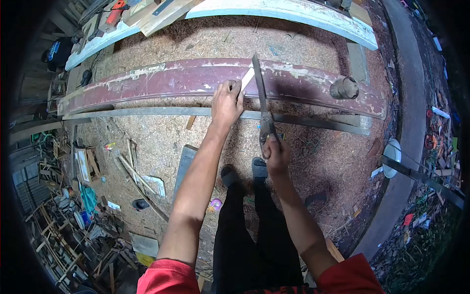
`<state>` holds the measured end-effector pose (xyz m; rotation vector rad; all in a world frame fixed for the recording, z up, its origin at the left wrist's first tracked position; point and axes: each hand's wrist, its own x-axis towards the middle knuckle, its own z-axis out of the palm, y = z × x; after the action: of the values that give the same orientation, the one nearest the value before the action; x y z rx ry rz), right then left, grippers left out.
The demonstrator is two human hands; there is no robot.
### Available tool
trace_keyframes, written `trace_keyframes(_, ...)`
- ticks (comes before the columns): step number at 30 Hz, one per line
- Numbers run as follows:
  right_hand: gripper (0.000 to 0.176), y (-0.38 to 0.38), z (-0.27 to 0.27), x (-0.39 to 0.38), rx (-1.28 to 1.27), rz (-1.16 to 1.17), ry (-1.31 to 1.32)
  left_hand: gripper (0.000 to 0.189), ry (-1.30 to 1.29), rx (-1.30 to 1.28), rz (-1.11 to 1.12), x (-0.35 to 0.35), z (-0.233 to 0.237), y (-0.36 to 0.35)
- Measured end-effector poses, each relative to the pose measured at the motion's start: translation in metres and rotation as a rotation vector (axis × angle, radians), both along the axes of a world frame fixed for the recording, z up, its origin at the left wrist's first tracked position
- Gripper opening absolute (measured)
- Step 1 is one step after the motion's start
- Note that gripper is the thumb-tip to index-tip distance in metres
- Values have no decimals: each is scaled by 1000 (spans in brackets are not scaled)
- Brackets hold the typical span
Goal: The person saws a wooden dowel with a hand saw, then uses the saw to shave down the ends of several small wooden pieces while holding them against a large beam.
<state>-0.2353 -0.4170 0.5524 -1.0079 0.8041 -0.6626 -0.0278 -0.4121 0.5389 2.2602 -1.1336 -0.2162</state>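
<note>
My left hand [227, 100] is closed on a short pale wood strip [248, 77] above the worn maroon plank [186, 81]. In my right hand [275, 153] is the handle of a long dark machete [260, 85], its blade pointing away from me. The blade stands beside the strip, over the same plank; whether they touch I cannot tell. A cylindrical metal can [344, 88] rests on the plank's right part.
Nearer me, a narrow grey board [161, 111] runs alongside the plank. A whitish board [289, 11] crosses the top, with a red tool [115, 13] at its left. Wood scraps [93, 235] pile at lower left. A white round basin [391, 158] lies at right.
</note>
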Motion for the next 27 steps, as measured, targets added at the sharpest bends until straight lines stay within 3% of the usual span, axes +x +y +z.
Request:
trace_keyframes(4,37,-4,5,-9,92,11,-71,32,6,-10,64,-9,5,0)
trace_keyframes(7,35,4,1,-11,-149,-73,-45,30,82,4,106,-15,9,0)
trace_keyframes(16,32,-9,-3,-21,-148,-80,71,31,120,-65,161,-17,11,2)
trace_keyframes(21,34,-7,-4,-24,-248,-20,119,30,182,6,210,-15,-2,-2)
trace_keyframes(27,35,-4,-18,-22,-305,122,206,27,433,2,340,-26,-8,16)
